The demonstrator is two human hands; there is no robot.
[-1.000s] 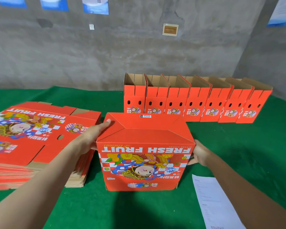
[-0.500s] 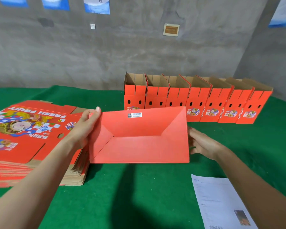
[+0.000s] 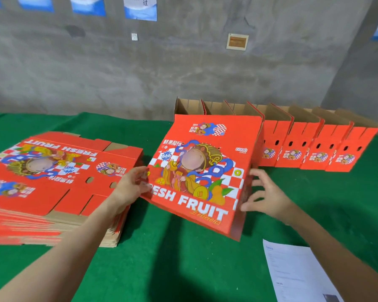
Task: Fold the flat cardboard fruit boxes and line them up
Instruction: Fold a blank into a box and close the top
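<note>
Above the green bench [image 3: 183,262], fingers of the left hand [image 3: 130,186] pinch the left edge and those of the right hand [image 3: 265,198], spread wide, touch the right side of a tilted red box [image 3: 205,168] printed FRESH FRUIT, before the row of folded boxes [image 3: 314,149].

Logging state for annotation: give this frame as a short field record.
held item: folded red cardboard fruit box, tilted, printed face toward camera
left hand: on box's left edge, grip blurred
right hand: spread open, touching box's right side
supply: stack of flat red cardboard boxes, left
done: row of folded red boxes, open tops, behind, partly hidden
other: white paper sheet, near right, on green table cloth
</note>
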